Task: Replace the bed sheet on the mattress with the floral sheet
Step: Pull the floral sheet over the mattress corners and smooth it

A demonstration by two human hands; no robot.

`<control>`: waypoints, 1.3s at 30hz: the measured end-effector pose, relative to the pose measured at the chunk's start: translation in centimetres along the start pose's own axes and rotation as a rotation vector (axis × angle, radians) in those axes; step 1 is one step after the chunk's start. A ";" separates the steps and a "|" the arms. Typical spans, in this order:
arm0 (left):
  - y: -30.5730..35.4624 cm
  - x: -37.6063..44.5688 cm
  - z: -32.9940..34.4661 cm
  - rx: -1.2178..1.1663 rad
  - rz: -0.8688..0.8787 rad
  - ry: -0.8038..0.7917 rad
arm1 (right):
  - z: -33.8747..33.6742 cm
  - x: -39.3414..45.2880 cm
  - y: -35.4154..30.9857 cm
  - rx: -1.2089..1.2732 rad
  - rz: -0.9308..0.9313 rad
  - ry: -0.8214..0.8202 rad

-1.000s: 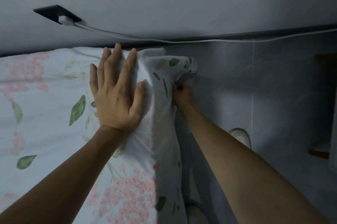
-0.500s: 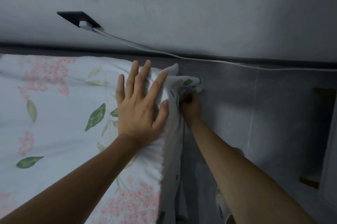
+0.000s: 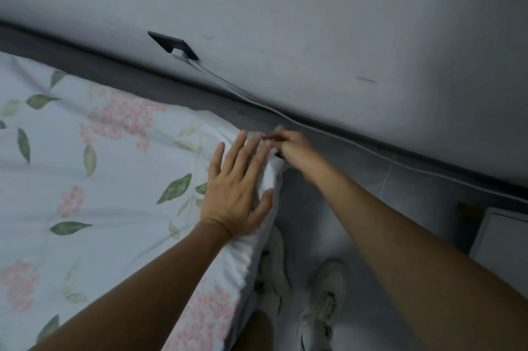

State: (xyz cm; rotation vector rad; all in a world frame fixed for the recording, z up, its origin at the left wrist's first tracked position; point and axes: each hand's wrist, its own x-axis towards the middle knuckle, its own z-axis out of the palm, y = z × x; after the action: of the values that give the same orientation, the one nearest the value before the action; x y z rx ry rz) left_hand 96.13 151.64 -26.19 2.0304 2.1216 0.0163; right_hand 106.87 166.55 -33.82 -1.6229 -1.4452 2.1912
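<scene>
white floral sheet (image 3: 85, 179) with pink blossoms covers the mattress corner.

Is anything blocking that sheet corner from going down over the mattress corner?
Nothing visible does. The left hand lies flat on the floral sheet near the corner and the right hand is at the corner; beside it there is only bare floor.

The floral sheet (image 3: 85, 179) is lying over the mattress at left. The left hand (image 3: 237, 190) is resting flat on its corner; the right hand (image 3: 291, 148) is sitting just right, touching the corner. Behind, a cable (image 3: 314, 129) is running from a wall socket (image 3: 173, 43). Two shoes (image 3: 323, 293) are standing on the floor (image 3: 371, 179) below.
</scene>
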 end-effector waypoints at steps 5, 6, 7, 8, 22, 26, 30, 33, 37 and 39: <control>0.2 -0.1 -1.3 -0.037 -0.004 -0.036 | 0.7 1.0 -1.5 -0.321 0.055 -0.012; 0.0 -0.2 -1.8 -0.080 0.006 -0.028 | 0.6 1.2 -2.2 -0.409 0.060 -0.013; -0.5 -0.1 -2.4 -0.137 0.024 -0.006 | 0.4 1.4 -2.8 -0.489 0.072 -0.011; -1.4 0.0 -3.2 -0.191 0.040 0.026 | 0.2 1.5 -3.3 -0.564 0.089 -0.008; -29.9 2.8 -6.2 0.000 -0.537 0.045 | 15.7 10.4 -12.2 -0.727 0.047 -0.419; -30.4 3.2 -5.6 0.017 -0.484 0.069 | 16.6 11.6 -12.2 -0.774 0.016 -0.316; -31.2 3.0 -5.9 -0.014 -0.404 0.093 | 15.2 12.5 -11.4 -0.950 0.009 -0.039; -32.4 2.7 -7.0 -0.081 -0.355 0.176 | 15.4 12.8 -11.8 -1.088 0.007 0.007; -39.2 1.5 -8.4 -0.015 -0.686 0.194 | 19.5 14.6 -13.5 -0.940 0.150 -0.257; -42.5 1.3 -8.5 0.010 -0.788 0.101 | 22.2 16.7 -14.5 -0.776 0.128 -0.280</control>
State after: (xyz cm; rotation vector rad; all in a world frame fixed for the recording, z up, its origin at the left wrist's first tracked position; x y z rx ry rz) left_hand 52.81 151.78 -24.37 1.0876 2.8234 -0.0112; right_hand 75.72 169.41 -35.62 -1.6369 -2.5765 2.1088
